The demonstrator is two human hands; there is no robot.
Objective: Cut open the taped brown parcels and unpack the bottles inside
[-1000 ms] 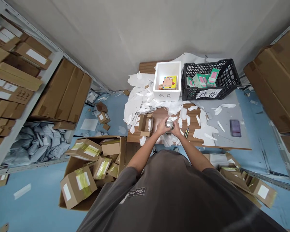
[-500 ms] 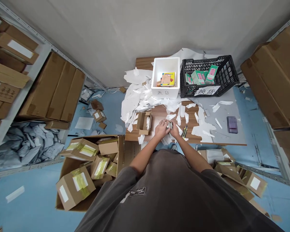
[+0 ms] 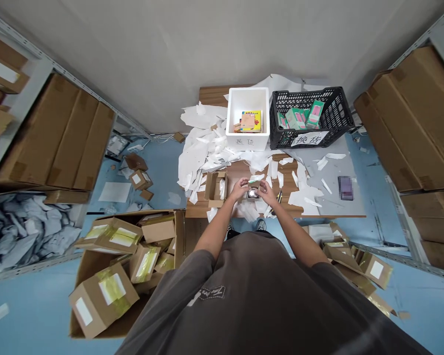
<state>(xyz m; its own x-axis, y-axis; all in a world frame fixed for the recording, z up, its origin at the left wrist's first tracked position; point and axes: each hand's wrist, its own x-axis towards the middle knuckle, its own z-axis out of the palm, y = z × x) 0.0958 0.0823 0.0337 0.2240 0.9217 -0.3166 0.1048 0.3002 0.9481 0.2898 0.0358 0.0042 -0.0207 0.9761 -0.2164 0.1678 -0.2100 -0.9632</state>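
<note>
Both my hands are over the front edge of the wooden table (image 3: pixel 240 170). My left hand (image 3: pixel 240 189) and my right hand (image 3: pixel 267 191) are curled round a small shiny silver object (image 3: pixel 252 194) held between them. A thin pale strip with a green tip (image 3: pixel 254 181) stretches between the fingertips just above it. An open small cardboard box (image 3: pixel 216 188) stands on the table just left of my left hand. Torn white paper scraps (image 3: pixel 207 148) lie all around.
A white bin (image 3: pixel 247 121) with colourful packs and a black crate (image 3: pixel 307 118) with green boxes stand at the table's back. A dark phone (image 3: pixel 345 187) lies right. A carton of taped parcels (image 3: pixel 133 246) sits on the floor left; shelves of cartons flank both sides.
My hands have drawn slightly apart, uncovering the silver object and the strip above it. The camera view has drifted, so the table sits a little further left and up.
</note>
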